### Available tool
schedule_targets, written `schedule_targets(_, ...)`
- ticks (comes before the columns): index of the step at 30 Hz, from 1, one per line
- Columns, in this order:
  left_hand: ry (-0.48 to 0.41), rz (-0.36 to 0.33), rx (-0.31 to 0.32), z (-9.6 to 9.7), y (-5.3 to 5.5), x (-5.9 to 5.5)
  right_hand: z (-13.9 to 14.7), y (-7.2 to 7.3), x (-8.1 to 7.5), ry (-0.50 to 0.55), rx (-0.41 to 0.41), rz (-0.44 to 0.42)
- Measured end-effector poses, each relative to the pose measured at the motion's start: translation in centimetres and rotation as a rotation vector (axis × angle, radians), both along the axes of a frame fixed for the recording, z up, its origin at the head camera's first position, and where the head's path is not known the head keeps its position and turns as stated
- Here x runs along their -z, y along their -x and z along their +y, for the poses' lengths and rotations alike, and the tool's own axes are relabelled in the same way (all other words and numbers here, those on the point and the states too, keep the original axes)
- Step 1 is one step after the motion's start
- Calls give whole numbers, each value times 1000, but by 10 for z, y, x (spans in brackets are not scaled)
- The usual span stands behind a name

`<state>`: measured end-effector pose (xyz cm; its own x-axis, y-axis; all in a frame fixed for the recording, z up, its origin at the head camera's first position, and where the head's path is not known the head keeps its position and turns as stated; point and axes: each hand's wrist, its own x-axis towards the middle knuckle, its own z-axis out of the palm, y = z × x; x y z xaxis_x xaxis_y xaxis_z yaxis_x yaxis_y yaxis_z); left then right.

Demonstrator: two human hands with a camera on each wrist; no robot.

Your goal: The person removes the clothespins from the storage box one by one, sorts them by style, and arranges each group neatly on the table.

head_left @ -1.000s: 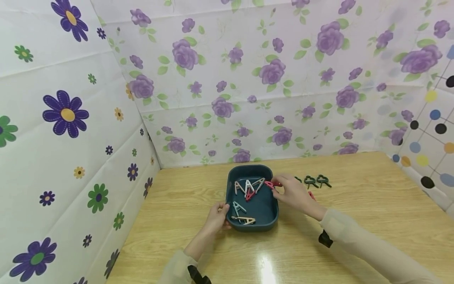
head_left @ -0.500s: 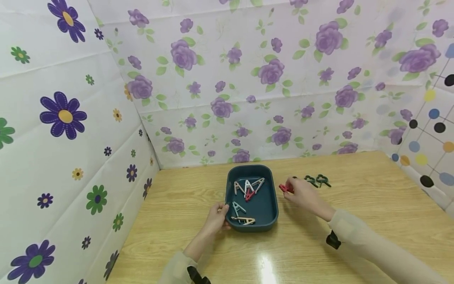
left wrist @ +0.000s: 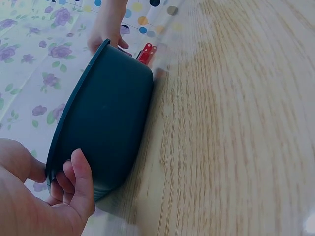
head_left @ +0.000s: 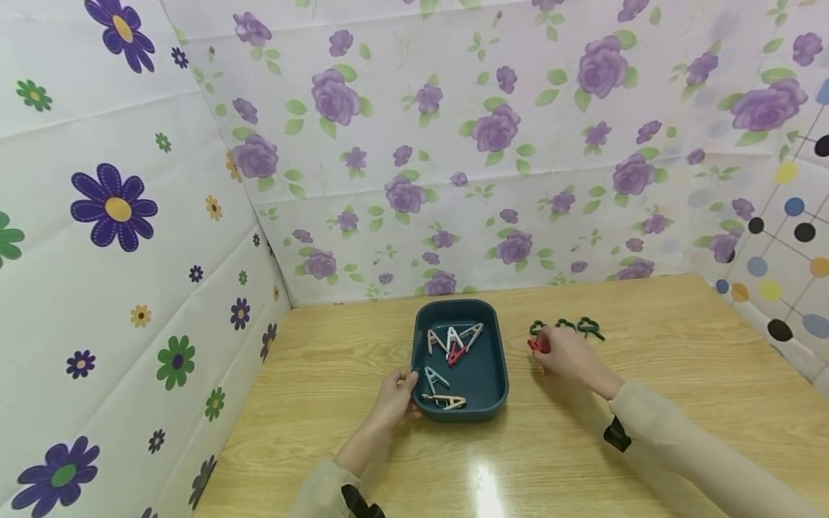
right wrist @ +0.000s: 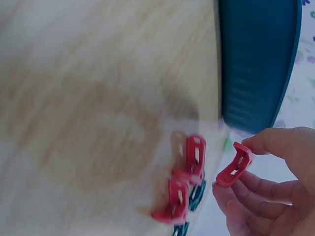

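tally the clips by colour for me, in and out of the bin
Red clips: 4 (1 in the right hand, 2 on the table, 1 in the bin)
Dark green clips: 3, on the table
Peach or beige clips: 2, in the bin
White clip: 1, in the bin
Grey clip: 1, in the bin
Light blue clip: 1, in the bin
Total in view: 12

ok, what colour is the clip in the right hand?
Red. The clip in the right hand shows best in the right wrist view.
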<state>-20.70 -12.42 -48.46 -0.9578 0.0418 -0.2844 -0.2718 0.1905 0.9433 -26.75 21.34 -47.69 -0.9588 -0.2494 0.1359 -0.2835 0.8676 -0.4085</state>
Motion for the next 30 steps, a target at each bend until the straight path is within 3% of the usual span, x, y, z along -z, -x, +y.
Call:
schedule_targets(11,-14,-4,15,1,-3,-7,26,6,-5,-51,89,-29)
schedule_targets(15,0,4,6,0,0,-1,32,6,-1,-32,108,-54)
schedule_targets(21,3,4,11,0,-1,-1,41,3,1,-38,128,-56)
schedule_targets(30,3,6,13,0,-2,-2,52,-2,0,-82,158,-138)
